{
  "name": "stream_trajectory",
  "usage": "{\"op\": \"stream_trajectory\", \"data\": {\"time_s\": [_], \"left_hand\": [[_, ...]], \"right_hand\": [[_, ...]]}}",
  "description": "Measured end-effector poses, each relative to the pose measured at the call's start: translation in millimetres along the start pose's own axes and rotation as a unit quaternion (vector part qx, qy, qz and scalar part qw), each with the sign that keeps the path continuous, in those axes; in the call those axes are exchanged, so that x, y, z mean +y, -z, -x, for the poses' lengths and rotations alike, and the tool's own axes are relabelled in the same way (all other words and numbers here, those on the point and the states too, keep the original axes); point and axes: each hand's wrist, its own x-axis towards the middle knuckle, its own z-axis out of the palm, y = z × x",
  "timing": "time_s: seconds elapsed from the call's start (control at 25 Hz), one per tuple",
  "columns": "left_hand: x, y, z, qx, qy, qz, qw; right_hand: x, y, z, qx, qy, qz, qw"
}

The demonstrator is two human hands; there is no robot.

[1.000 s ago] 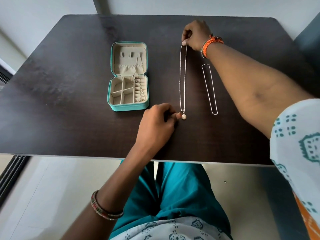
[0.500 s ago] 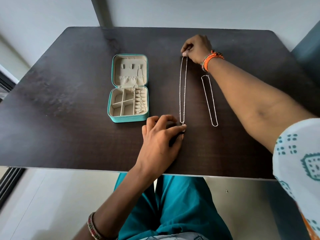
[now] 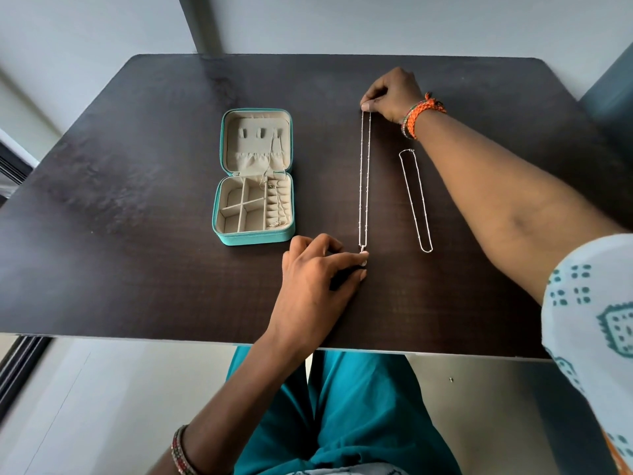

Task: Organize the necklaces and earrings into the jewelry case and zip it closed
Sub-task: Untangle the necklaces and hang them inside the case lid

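Head view, the only one: the long necklace lies stretched in a straight narrow loop on the dark table, running away from the person. Its far end is hidden under the curled fingers of the right hand, which pinches the chain there. Its near end carries a small pendant, mostly covered by the fingertips of the left hand; thumb and forefinger close narrowly on it, though the exact contact is hard to make out.

A second, shorter necklace lies just to the right of the long one, apart from it, untouched; the right forearm passes beside its far end. Its clasp is too fine to read.

The teal jewelry case sits open to the left, near the left hand but not touching it, lid laid flat away from the person. A thin chain hangs from the lid's hooks down into the base; what lies in the ring-roll strip at the base's right side is too small to tell. Whether any earrings are in the case cannot be told.

Count: two hands, two necklaces on the table, one chain in the case, one case. The right sleeve is cut off by the frame edge.
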Motion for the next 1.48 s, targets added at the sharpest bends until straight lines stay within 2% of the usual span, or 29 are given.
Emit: {"op": "stream_trajectory", "data": {"time_s": [0.2,0.4,0.52,0.64,0.76,0.8,0.92,0.96,1.04,1.08,1.16,1.24,1.48], "left_hand": [[1,3,-1,-0.011,0.006,0.018,1.0],[3,6,-1,0.007,0.017,0.059,0.998],[4,15,-4,0.038,0.046,0.149,0.987],[7,35,-23,0.088,0.053,0.239,0.966],[-8,63,-56,0.163,0.045,0.244,0.955],[-18,71,-70,0.201,0.053,0.234,0.95],[-64,83,-109,0.302,0.115,0.159,0.933],[-80,84,-118,0.292,0.155,0.126,0.935],[-104,81,-126,0.209,0.243,0.098,0.942],[-112,77,-128,0.161,0.265,0.078,0.947],[-117,69,-128,0.104,0.253,-0.003,0.962],[-112,67,-129,0.096,0.246,-0.047,0.964],[-114,64,-127,0.13,0.254,-0.033,0.958]], "right_hand": [[-1,5,0,-0.018,-0.019,-0.033,0.999],[-19,15,13,0.047,-0.095,-0.213,0.971],[-44,30,30,0.083,-0.066,-0.255,0.961],[-77,42,59,0.06,-0.019,-0.27,0.961],[-112,42,94,0.052,0.019,-0.302,0.952],[-121,37,104,0.062,0.033,-0.294,0.953],[-136,-1,120,0.066,0.074,-0.173,0.98],[-138,-16,121,0.057,0.079,-0.141,0.985],[-139,-40,119,0.053,0.07,-0.075,0.993],[-141,-47,117,0.052,0.052,-0.027,0.997],[-148,-53,114,0.043,0.022,0.083,0.995],[-159,-54,118,0.049,0.016,0.156,0.986],[-177,-47,135,0.007,-0.015,0.257,0.966]]}}
